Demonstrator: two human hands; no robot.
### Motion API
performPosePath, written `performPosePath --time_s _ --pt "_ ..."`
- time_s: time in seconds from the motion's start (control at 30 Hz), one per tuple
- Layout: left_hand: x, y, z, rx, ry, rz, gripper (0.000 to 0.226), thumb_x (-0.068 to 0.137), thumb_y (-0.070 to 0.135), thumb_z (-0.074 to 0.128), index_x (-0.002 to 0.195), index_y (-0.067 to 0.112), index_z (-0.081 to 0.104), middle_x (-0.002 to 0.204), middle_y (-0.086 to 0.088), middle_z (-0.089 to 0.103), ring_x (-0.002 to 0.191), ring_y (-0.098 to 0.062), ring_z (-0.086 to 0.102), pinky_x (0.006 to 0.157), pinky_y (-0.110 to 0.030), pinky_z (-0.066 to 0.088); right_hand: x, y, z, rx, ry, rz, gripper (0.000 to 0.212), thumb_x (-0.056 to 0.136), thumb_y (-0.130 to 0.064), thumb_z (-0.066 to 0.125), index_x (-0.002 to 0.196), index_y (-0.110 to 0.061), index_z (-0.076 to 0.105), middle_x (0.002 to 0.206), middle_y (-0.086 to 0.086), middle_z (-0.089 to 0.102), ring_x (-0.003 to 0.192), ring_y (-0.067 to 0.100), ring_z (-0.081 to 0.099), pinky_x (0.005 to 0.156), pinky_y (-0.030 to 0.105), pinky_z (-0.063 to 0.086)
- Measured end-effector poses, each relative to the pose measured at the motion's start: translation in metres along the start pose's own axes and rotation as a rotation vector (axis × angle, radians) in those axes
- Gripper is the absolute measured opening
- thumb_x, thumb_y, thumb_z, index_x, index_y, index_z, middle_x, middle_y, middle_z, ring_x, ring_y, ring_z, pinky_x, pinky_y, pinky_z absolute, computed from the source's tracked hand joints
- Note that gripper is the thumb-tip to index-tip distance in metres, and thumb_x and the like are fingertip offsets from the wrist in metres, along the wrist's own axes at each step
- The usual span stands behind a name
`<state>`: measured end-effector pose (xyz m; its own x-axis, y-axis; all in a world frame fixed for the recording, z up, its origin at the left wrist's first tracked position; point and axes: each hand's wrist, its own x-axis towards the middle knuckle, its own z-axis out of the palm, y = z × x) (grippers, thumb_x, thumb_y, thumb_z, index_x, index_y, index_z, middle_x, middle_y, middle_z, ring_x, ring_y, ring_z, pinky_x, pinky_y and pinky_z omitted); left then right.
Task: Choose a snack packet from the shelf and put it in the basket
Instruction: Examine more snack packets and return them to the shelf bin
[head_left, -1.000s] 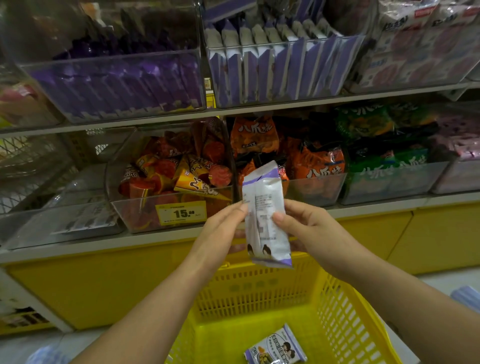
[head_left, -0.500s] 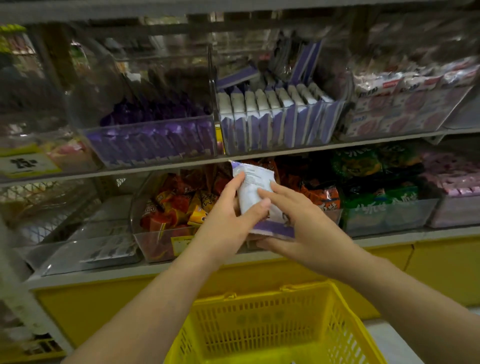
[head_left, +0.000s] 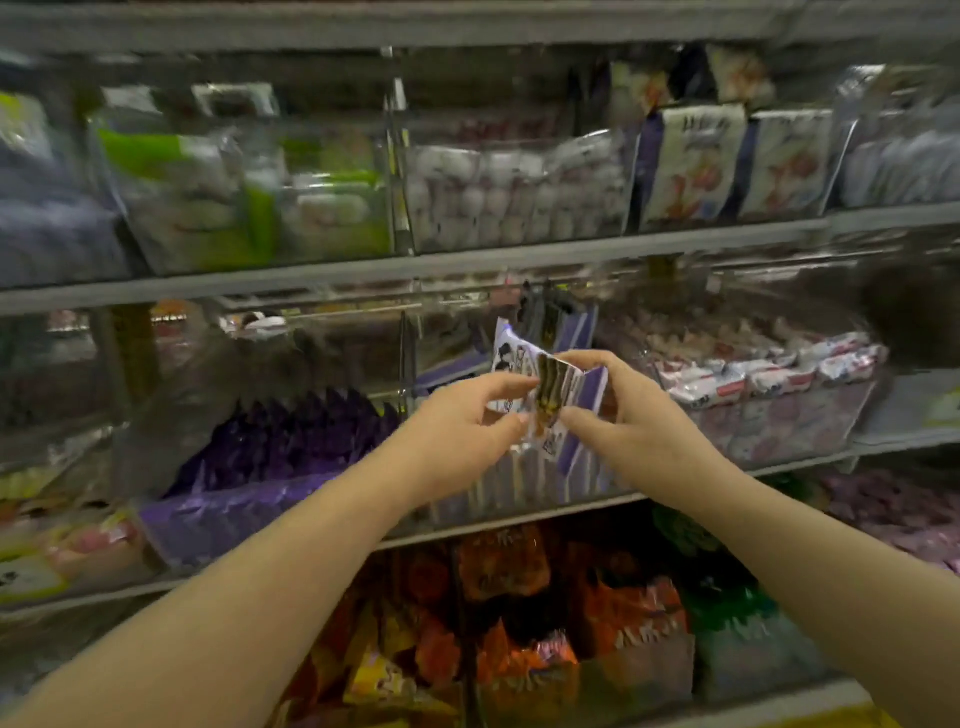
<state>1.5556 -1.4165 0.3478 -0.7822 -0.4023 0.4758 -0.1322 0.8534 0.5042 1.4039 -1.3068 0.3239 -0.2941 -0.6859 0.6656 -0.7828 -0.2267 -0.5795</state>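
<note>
A white and purple snack packet (head_left: 553, 389) is held up in front of the middle shelf, above a clear bin of similar purple-edged packets (head_left: 524, 483). My left hand (head_left: 462, 421) pinches its left side between thumb and fingers. My right hand (head_left: 628, 415) grips its right side, thumb on top and fingers below. The packet is bent and partly covered by my fingers. The yellow basket is out of view apart from a yellow sliver at the bottom right; the whole view is blurred.
A clear bin of dark purple packets (head_left: 270, 452) stands left of my hands, and a bin of white and red packets (head_left: 769, 374) to the right. Orange and green bags (head_left: 545, 623) fill the shelf below. Boxes and white round sweets (head_left: 498, 202) fill the shelf above.
Both hands have lifted the packet from above the basket up to the middle shelf. The view has tilted upward, so the basket has dropped out of sight.
</note>
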Motion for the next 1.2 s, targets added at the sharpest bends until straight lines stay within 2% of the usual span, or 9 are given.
performPosePath --time_s 0.1,0.17,0.37,0.53,0.73,0.9,1.0,1.1,1.2 --pt "0.027 -0.012 -0.004 0.22 -0.074 0.029 0.033 0.096 0.029 0.053 0.128 0.036 0.057 0.123 0.019 0.062 0.101 0.007 0.059 0.089 -0.02 0.05 0.021 0.016 0.002 0.147 0.081 0.103 0.035 0.091 -0.013 0.062 0.118 -0.032 0.053 0.092 -0.002 0.071 0.083 0.016 0.07 0.076 0.044 0.057" --pt "0.048 -0.021 -0.008 0.363 -0.063 0.034 0.031 0.095 0.027 0.053 0.124 0.035 0.06 0.119 0.016 0.064 0.103 -0.001 0.06 0.09 -0.026 0.051 0.034 0.025 0.002 0.203 0.147 0.152 0.033 0.09 -0.01 0.061 0.111 -0.034 0.055 0.092 0.003 0.072 0.086 0.023 0.07 0.081 0.051 0.056" --pt "0.118 -0.053 -0.032 0.933 -0.046 0.085 0.034 0.093 0.03 0.052 0.127 0.034 0.055 0.132 0.002 0.051 0.115 -0.023 0.054 0.091 -0.033 0.048 0.063 0.036 -0.004 0.201 0.118 0.142 0.034 0.092 -0.015 0.061 0.117 -0.036 0.053 0.107 -0.008 0.068 0.098 0.007 0.066 0.09 0.041 0.055" --pt "0.146 -0.076 -0.036 0.915 -0.077 0.001 0.026 0.092 0.037 0.054 0.118 0.036 0.056 0.131 0.006 0.054 0.101 -0.019 0.062 0.073 -0.027 0.051 0.077 0.03 -0.005 0.156 0.089 0.046 0.036 0.092 -0.016 0.06 0.107 -0.046 0.049 0.105 -0.013 0.066 0.1 0.003 0.064 0.093 0.035 0.053" --pt "0.145 -0.092 -0.063 0.862 0.285 -0.016 0.022 0.087 0.038 0.055 0.107 0.031 0.06 0.122 0.003 0.055 0.105 -0.023 0.058 0.076 -0.031 0.045 0.109 0.019 0.016 0.212 0.065 0.019 0.027 0.093 -0.014 0.06 0.1 -0.039 0.053 0.096 -0.007 0.069 0.091 0.005 0.067 0.085 0.032 0.058" --pt "0.135 -0.105 -0.077 0.683 0.33 -0.081 0.027 0.09 0.029 0.059 0.115 0.021 0.066 0.119 -0.007 0.054 0.106 -0.026 0.057 0.084 -0.028 0.043 0.139 0.013 0.056 0.033 0.069 -0.011 0.01 0.092 -0.019 0.059 0.101 -0.02 0.058 0.088 -0.002 0.066 0.082 0.01 0.064 0.077 0.027 0.054" --pt "0.13 -0.107 -0.075 0.608 0.353 -0.076 0.026 0.088 0.024 0.056 0.112 0.023 0.068 0.121 -0.009 0.056 0.108 -0.028 0.057 0.088 -0.03 0.046 0.162 0.013 0.084 -0.066 0.068 -0.016 0.024 0.09 -0.021 0.061 0.114 -0.016 0.057 0.103 0.006 0.067 0.099 0.024 0.063 0.087 0.034 0.051" --pt "0.127 -0.106 -0.073 0.603 0.39 -0.11 0.023 0.09 0.032 0.052 0.107 0.03 0.067 0.117 -0.003 0.059 0.101 -0.026 0.06 0.078 -0.03 0.048 0.181 0.014 0.105 -0.24 0.02 0.011 0.035 0.09 -0.026 0.059 0.125 -0.021 0.055 0.123 0.009 0.063 0.115 0.03 0.058 0.097 0.039 0.048" --pt "0.124 -0.104 -0.074 0.682 0.382 -0.148 0.023 0.087 0.042 0.051 0.102 0.034 0.066 0.111 0.005 0.065 0.098 -0.022 0.063 0.073 -0.027 0.048 0.188 0.015 0.112 -0.487 -0.001 -0.123 0.033 0.088 -0.031 0.055 0.12 -0.026 0.056 0.124 0.004 0.063 0.118 0.029 0.056 0.104 0.037 0.039"
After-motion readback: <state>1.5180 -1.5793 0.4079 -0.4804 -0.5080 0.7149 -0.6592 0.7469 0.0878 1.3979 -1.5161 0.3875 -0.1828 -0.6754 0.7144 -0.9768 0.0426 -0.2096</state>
